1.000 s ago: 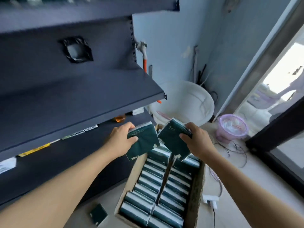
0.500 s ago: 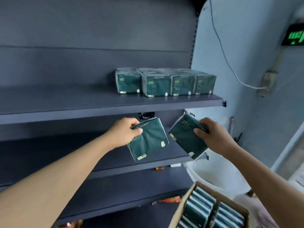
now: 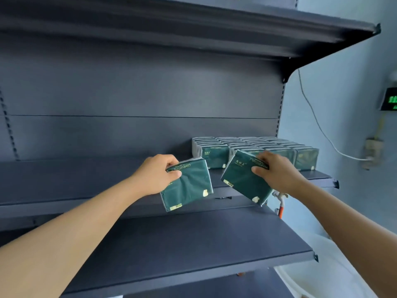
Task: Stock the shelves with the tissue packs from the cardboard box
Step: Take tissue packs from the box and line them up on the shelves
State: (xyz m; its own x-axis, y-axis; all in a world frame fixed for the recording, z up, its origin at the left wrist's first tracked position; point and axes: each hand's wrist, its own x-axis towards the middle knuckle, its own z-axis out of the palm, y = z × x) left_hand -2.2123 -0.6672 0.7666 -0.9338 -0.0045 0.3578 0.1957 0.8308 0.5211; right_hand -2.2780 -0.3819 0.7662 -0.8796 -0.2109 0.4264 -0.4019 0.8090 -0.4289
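Note:
My left hand [image 3: 156,175] grips a dark green tissue pack [image 3: 189,187] by its top edge, tilted, in front of the middle shelf [image 3: 75,179]. My right hand [image 3: 277,173] holds a second green tissue pack [image 3: 240,179], also tilted, just in front of the packs that stand on that shelf. Several rows of stocked tissue packs [image 3: 257,147] fill the shelf's right end, against the back panel. The cardboard box is out of view.
A lower dark shelf [image 3: 193,244] juts out below my hands, and an upper shelf [image 3: 214,29] overhangs above. To the right are a blue wall, a white cable [image 3: 318,123], a green lit sign [image 3: 390,100] and a white tub [image 3: 322,276] at the bottom.
Both hands have risen from the box to the height of the middle shelf, each with its pack. My view has tilted up, so the box has dropped out of sight.

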